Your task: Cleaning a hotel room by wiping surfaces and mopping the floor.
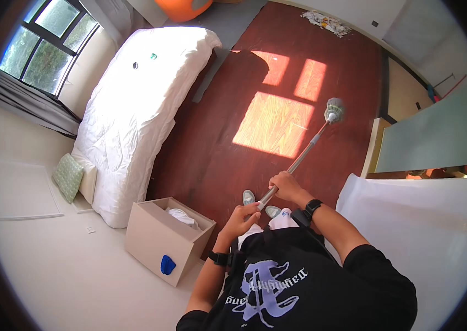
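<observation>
A mop with a metal telescoping handle (299, 159) slants away from me across the dark red wood floor (213, 165). Around the top end of the handle is my left hand (239, 221). My right hand (287, 186) grips the handle a little farther down. The mop's grey-green string head (334, 108) rests on the floor at the far end, to the right of a sunlit patch (275, 124). The head looks slightly blurred.
On the left stands a bed with a white quilt (122, 120) and a green pillow (68, 178). A beige cabinet (163, 236) with a blue cloth (167, 265) is near my left arm. White sheeting (415, 223) covers something at right. Debris (326, 23) lies by the far wall.
</observation>
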Motion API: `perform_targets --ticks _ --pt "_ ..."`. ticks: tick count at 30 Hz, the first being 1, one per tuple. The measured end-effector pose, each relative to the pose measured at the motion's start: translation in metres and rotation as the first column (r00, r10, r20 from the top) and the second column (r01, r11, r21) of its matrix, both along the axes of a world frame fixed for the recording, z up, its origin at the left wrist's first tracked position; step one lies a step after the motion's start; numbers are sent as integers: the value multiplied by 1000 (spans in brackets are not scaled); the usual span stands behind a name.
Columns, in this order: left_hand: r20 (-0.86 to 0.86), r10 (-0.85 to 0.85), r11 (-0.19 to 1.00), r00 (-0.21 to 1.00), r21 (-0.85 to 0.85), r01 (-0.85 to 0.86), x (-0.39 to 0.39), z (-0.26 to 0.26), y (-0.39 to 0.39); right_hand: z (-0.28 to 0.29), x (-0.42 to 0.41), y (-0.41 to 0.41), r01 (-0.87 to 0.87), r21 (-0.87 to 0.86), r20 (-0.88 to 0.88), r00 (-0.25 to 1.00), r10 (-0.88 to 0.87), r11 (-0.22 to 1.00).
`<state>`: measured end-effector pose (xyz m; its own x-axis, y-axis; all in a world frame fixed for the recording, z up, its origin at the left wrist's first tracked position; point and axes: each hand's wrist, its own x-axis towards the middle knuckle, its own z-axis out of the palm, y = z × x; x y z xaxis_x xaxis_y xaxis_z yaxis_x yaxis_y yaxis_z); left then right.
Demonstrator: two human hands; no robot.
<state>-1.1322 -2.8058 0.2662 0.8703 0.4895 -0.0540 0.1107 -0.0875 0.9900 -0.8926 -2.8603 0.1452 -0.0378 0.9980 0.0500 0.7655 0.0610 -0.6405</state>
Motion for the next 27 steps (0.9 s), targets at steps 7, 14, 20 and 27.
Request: perform_targets --ticks 7,14,20,27 --pt "257 355 851 899 -488 -196 -27 45 58 51 -38 56 69 -37 -52 996 -71 997" --pt "53 6 1000 999 28 -8 -46 154 93 72 -123 117 -437 -59 -510 786 349 898" --pt "-120 -186 934 975 287 214 -20 159 104 80 -170 147 -557 26 -696 586 415 830" --pt "-92 -108 927 990 352 134 -5 116 133 132 -117 142 -344 -111 -801 587 121 932"
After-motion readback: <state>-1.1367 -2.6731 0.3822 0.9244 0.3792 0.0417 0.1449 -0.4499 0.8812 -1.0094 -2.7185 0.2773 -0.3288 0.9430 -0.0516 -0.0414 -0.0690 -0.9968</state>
